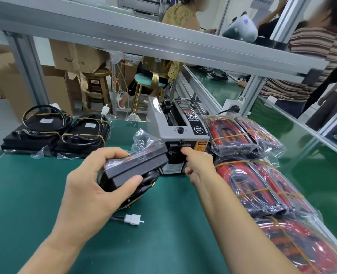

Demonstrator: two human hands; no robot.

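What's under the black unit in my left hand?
A coiled black cable, its white connector on the green mat. The black unit and left hand hide most of it.

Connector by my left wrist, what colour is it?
The connector is white; the head view shows it best.

A black rectangular unit (138,168), partly inside a clear plastic bag (144,138), is tilted at frame centre, raised off the green worktop (163,244). Its white connector (133,219) lies on the worktop below. Just beside it, right of centre, a grey tape dispenser (175,125) stands upright.
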